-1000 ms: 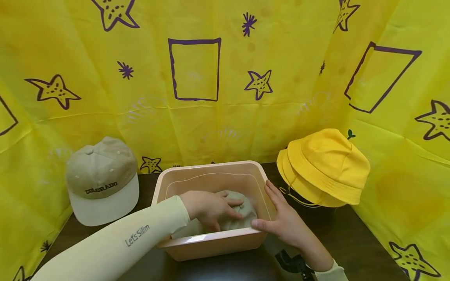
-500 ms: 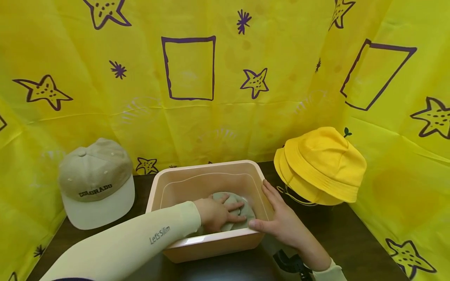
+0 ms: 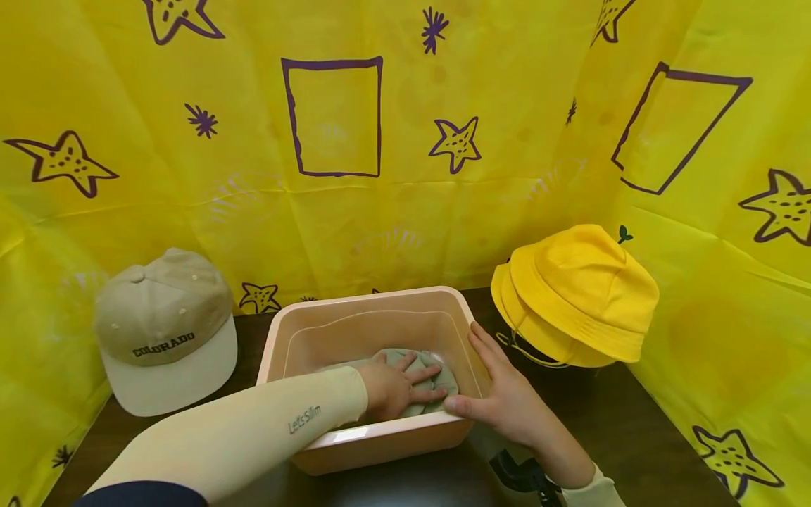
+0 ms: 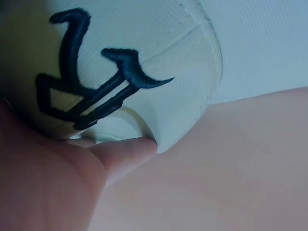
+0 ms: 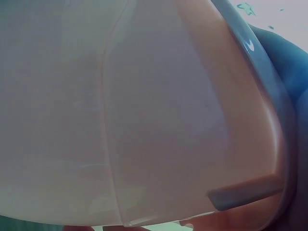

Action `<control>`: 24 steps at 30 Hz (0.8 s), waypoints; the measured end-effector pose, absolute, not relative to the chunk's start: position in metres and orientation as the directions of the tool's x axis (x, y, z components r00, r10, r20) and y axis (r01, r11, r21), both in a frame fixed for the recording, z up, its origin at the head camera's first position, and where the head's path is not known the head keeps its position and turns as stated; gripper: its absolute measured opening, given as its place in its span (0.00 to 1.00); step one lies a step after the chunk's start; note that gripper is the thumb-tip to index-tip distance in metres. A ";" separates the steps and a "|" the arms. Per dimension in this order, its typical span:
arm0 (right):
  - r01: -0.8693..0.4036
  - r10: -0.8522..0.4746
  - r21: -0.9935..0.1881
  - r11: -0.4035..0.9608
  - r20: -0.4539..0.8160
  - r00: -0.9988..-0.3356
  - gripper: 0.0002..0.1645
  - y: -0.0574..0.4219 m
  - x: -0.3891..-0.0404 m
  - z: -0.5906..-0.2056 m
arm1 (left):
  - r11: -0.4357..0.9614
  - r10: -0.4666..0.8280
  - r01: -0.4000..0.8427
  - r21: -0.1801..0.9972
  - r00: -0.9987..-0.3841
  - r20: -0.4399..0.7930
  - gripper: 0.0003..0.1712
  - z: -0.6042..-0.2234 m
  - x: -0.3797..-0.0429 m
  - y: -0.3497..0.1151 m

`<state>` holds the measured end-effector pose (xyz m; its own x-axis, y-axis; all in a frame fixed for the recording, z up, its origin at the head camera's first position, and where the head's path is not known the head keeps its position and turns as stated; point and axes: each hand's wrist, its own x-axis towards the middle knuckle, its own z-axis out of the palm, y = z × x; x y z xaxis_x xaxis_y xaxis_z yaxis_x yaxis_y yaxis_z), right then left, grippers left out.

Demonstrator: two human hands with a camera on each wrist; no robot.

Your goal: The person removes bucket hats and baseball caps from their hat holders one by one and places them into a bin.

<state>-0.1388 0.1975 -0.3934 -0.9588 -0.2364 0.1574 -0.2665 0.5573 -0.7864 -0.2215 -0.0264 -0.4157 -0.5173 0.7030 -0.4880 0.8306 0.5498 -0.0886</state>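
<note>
My left hand (image 3: 399, 389) reaches into a pale pink plastic bin (image 3: 364, 451). Its spread fingers press on the crown of a grey-green baseball cap (image 3: 446, 380) lying inside. Close up, the left wrist view shows a pale cap with dark embroidery (image 4: 77, 86) and its brim at the upper right; the thumb (image 4: 130, 151) lies against the crown's edge. My right hand (image 3: 507, 398) holds the bin's front right corner, thumb on the front rim and fingers along the right side. Most of the cap's brim is hidden in the head view.
A beige "COLORADO" cap (image 3: 165, 310) stands left of the bin on the dark table (image 3: 602, 443). Stacked yellow bucket hats (image 3: 583, 289) stand at the right. A yellow cloth with drawn starfish (image 3: 456, 225) encloses the back and sides.
My left hand has moved slightly right and deeper into the bin, its fingers spreading wider over the cap, which looks flatter. My right hand has kept its hold on the bin.
</note>
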 end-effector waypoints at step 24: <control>-0.264 -0.229 -0.773 0.577 0.158 -0.961 0.67 0.197 -0.139 -0.393 | 0.579 0.654 0.806 -0.120 -0.548 -0.521 0.46 -0.436 -0.225 -0.016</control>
